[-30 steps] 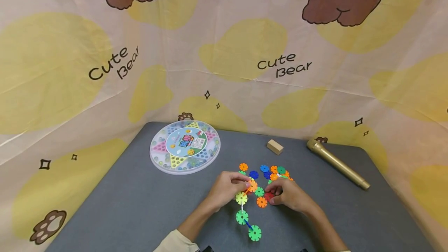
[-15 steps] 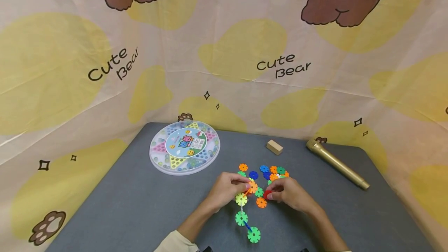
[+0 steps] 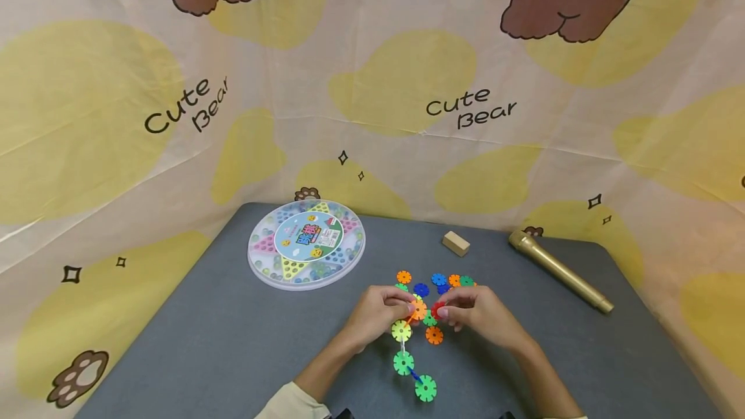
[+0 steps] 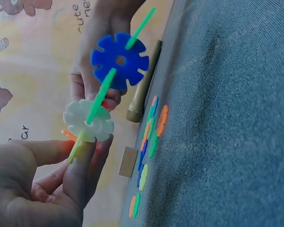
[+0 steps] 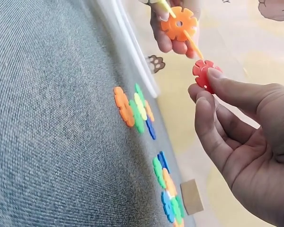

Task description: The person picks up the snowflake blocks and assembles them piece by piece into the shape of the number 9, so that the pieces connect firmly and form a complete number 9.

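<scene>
My left hand pinches the upper end of a chain of interlocking snowflake discs. From the fingers hang an orange disc, a yellow disc and two green ones, joined by crosswise discs. In the left wrist view, a blue disc and a whitish disc show as crosswise pieces. Thumb and fingers of my right hand pinch a red snowflake disc. Its notched rim is right at the end of the chain's edge-on orange disc.
Loose snowflake discs lie behind and below the hands, among them an orange disc and a dark blue one. Farther back are a round marble board game, a wooden block and a gold microphone. A printed cloth hangs behind.
My right hand has picked the red disc up from among the loose ones and moved it left and up to the chain's orange end. The left hand has stayed nearly still.
</scene>
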{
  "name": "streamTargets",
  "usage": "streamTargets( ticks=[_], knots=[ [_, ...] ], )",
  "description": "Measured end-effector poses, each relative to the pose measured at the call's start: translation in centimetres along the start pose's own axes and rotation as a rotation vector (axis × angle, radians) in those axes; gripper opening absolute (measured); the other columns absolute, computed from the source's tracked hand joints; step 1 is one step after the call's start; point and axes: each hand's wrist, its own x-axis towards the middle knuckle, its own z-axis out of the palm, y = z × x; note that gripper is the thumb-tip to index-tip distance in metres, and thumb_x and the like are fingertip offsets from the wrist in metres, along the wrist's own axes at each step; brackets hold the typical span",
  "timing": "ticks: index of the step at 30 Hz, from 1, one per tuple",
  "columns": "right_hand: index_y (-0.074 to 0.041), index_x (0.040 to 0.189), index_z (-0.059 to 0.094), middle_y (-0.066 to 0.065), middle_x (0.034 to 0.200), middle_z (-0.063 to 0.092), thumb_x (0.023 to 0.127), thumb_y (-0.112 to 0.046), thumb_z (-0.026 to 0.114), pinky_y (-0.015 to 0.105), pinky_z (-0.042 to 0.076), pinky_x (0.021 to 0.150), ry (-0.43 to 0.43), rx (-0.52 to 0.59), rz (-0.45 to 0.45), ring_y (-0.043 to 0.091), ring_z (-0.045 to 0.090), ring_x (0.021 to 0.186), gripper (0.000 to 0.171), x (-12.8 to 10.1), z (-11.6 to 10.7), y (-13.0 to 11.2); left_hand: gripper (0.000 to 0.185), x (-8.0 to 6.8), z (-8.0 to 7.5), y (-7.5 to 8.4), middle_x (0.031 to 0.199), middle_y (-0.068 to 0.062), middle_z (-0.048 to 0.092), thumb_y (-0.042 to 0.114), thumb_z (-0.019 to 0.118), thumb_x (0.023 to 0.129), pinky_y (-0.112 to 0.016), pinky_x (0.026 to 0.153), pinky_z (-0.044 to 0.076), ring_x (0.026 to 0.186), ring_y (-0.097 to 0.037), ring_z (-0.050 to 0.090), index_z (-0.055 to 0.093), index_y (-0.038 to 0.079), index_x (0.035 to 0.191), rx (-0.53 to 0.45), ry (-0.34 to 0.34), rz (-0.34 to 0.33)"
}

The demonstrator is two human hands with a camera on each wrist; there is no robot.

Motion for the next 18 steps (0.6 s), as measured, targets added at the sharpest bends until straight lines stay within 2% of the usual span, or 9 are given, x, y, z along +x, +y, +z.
streamTargets(
  ticks=[4, 10, 18],
  knots=[
    [-0.004, 0.113, 0.078, 0.014, 0.102, 0.076, 0.1, -0.019, 0.076, 0.033, 0.064, 0.074, 0.003, 0.007, -0.011, 0.034, 0.072, 0.082, 0.02, -0.09, 0.07, -0.23, 0.021, 0.06, -0.05, -0.06, 0.097, -0.006, 0.08, 0.016, 0.075, 0.098, -0.025, 0.059, 0.058, 0.076, -0.013, 0.073, 0.079, 0.003, 0.114, -0.003, -0.011, -0.01],
    [-0.005, 0.109, 0.079, 0.022, 0.1, 0.074, 0.099, -0.018, 0.077, 0.035, 0.064, 0.076, 0.023, -0.003, -0.023, 0.024, 0.072, 0.079, 0.017, -0.07, 0.32, -0.35, 0.018, -0.06, 0.04, 0.02, 0.092, -0.005, 0.081, 0.017, 0.076, 0.098, -0.023, 0.057, 0.054, 0.073, -0.012, 0.071, 0.081, 0.006, 0.111, -0.002, -0.017, -0.013],
    [-0.006, 0.103, 0.082, 0.023, 0.095, 0.074, 0.098, -0.012, 0.077, 0.04, 0.064, 0.072, 0.077, -0.009, -0.055, 0.022, 0.071, 0.074, 0.009, -0.15, 0.87, -0.54, 0.019, -0.06, 0.21, 0.07, 0.089, -0.007, 0.081, 0.016, 0.077, 0.097, -0.021, 0.056, 0.052, 0.071, -0.012, 0.072, 0.081, 0.004, 0.11, -0.03, -0.017, -0.022]
  ],
)
